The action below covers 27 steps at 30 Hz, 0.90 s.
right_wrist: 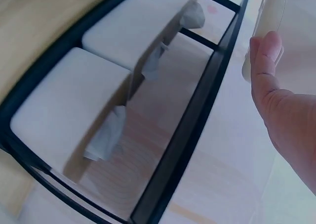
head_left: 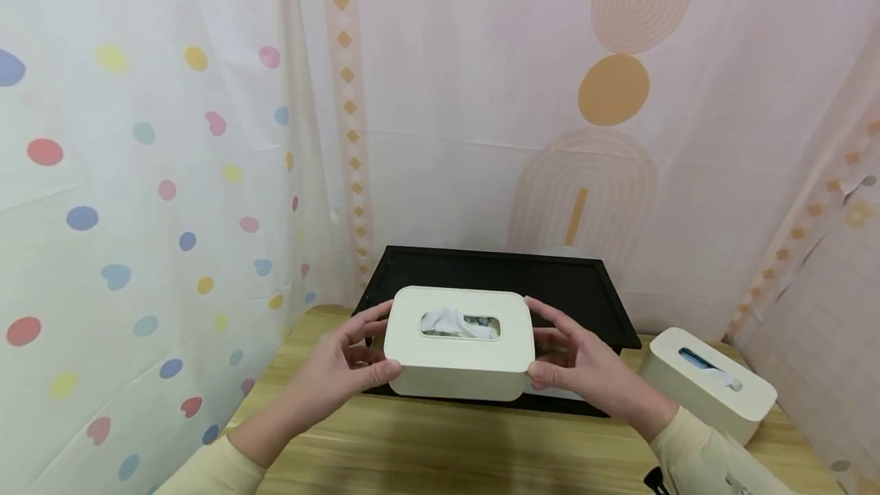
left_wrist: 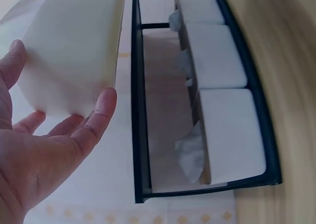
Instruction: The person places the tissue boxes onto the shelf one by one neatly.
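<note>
Cream box (head_left: 459, 350): up in the air between the left grip (head_left: 337, 369) and the right grip (head_left: 587, 361); from the head view it covers the middle of the front edge of the black rack (head_left: 564, 281).
Long way of the box: side to side, about in line with the rack's front edge.
Tissue (head_left: 447, 321): white, showing in the top, which faces up and toward the person.
Left grip: pinches the left short end, thumb at the near corner, fingers farther back.
Right grip: pinches the right short end the same way.
Nearer hand: neither.
Rack: by the back edge of the tabletop (head_left: 412, 445), three pale boxes (left_wrist: 232, 130) in a row inside.
Other cream box (head_left: 711, 392): slanted, near the tabletop's right edge, closer to the right grip.
</note>
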### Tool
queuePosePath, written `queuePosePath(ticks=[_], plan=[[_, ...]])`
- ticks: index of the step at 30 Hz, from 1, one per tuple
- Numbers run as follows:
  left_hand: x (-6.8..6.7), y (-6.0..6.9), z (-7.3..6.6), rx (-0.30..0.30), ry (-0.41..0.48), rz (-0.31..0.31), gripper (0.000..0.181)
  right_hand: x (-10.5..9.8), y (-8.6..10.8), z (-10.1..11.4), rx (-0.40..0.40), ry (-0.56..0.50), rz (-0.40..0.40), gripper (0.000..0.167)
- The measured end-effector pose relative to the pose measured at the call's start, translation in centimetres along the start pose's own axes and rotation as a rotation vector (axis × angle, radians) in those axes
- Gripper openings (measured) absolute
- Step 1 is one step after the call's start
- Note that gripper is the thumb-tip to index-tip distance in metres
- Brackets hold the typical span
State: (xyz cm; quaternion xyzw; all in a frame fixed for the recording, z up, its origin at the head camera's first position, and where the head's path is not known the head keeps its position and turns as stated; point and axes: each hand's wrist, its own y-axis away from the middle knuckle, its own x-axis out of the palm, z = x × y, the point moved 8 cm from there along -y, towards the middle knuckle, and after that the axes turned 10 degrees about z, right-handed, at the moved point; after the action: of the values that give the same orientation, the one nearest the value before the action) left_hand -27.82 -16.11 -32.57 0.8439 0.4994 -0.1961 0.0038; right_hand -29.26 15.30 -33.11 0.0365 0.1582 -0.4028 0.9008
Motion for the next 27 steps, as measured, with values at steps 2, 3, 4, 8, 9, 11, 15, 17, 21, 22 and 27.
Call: queuePosePath(ticks=[2, 3, 4, 8, 9, 11, 15, 17, 21, 22, 27], plan=[[-0.5, -0.6, -0.1, -0.006, 0.005, 0.01, 0.081, -0.4, -0.5, 0.3, 0.01, 0.013, -0.014, 0.087], [-0.7, -0.9, 0.0, -0.014, 0.013, 0.015, 0.082, -0.6, -0.8, 0.4, 0.017, 0.021, -0.02, 0.087], [-1.0, -1.1, 0.1, -0.025, 0.023, 0.021, 0.082, -0.8, -1.1, 0.5, 0.026, 0.025, -0.023, 0.087], [-1.7, -2.1, 0.5, -0.067, 0.046, 0.034, 0.083, -1.3, -2.0, 0.5, 0.074, 0.019, -0.021, 0.087], [-1.8, -2.2, 0.6, -0.076, 0.048, 0.037, 0.083, -1.4, -2.2, 0.4, 0.087, 0.01, -0.018, 0.087], [-1.9, -2.6, 0.9, -0.087, 0.052, 0.045, 0.082, -1.5, -2.5, 0.2, 0.109, -0.011, -0.014, 0.087], [-2.1, -3.0, 1.2, -0.113, 0.062, 0.052, 0.081, -1.8, -3.0, -0.1, 0.12, -0.019, -0.004, 0.087], [-2.2, -3.2, 1.3, -0.125, 0.065, 0.054, 0.081, -1.9, -3.3, -0.1, 0.117, -0.014, 0.0, 0.086], [-2.3, -3.6, 1.4, -0.14, 0.061, 0.058, 0.081, -2.2, -3.7, -0.1, 0.116, -0.015, 0.002, 0.085], [-2.4, -3.7, 1.4, -0.142, 0.059, 0.058, 0.08, -2.3, -3.7, -0.1, 0.119, -0.016, 0.001, 0.085], [-2.9, -4.0, 1.5, -0.171, 0.032, 0.055, 0.079, -2.6, -4.2, -0.1, 0.118, 0.04, -0.005, 0.084]])
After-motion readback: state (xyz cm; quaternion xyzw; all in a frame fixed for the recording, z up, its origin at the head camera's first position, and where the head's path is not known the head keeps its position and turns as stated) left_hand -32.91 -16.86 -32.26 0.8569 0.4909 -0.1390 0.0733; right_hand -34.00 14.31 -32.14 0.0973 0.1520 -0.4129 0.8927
